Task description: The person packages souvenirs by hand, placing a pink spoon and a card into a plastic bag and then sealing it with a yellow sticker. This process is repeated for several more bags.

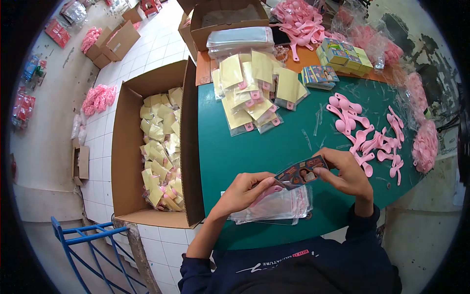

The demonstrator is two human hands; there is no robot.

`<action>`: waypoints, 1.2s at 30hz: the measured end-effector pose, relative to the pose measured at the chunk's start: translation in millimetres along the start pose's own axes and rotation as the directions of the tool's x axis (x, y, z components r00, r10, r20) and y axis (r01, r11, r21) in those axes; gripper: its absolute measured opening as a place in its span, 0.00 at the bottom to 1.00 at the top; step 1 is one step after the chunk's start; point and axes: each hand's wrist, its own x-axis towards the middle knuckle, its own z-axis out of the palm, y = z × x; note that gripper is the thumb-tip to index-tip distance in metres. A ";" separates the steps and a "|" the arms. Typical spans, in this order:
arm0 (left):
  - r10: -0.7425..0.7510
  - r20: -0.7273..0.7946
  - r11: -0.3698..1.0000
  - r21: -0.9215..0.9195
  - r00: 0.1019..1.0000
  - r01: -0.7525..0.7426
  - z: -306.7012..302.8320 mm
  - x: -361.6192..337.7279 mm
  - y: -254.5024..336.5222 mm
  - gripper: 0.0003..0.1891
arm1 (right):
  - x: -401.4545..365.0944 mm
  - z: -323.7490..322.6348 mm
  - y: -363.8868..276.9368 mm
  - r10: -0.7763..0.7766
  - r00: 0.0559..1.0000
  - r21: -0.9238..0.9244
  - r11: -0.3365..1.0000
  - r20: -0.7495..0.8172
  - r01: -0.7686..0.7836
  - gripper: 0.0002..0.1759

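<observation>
Over the near edge of the green table, my left hand grips a pink spoon and the left end of a small printed card. My right hand pinches the right end of that same card. Just under both hands lies a stack of clear plastic bags. Loose pink spoons are scattered to the right of my right hand. Packed bags with yellow cards are heaped at the far side of the table.
A large open cardboard box left of the table holds several packed yellow bags. Stacks of printed cards and yellow-green packs sit far right. Bags of pink spoons line the right edge. A blue metal frame stands at lower left.
</observation>
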 end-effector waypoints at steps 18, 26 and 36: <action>0.028 0.060 0.972 0.230 0.998 -0.041 -1.5 -1.5 8.9 0.15 | -2.3 29.5 9.1 -0.071 0.996 -0.025 0.997 0.048 0.072 0.10; -0.143 0.156 0.962 0.252 0.977 0.101 -1.7 1.9 19.4 0.13 | 1.0 34.4 16.0 -0.100 0.992 -0.085 0.991 0.083 0.107 0.13; -0.016 0.103 0.979 0.203 0.995 -0.006 -13.7 -9.0 3.4 0.21 | 11.3 37.1 26.0 0.028 0.995 0.122 0.992 0.097 -0.040 0.14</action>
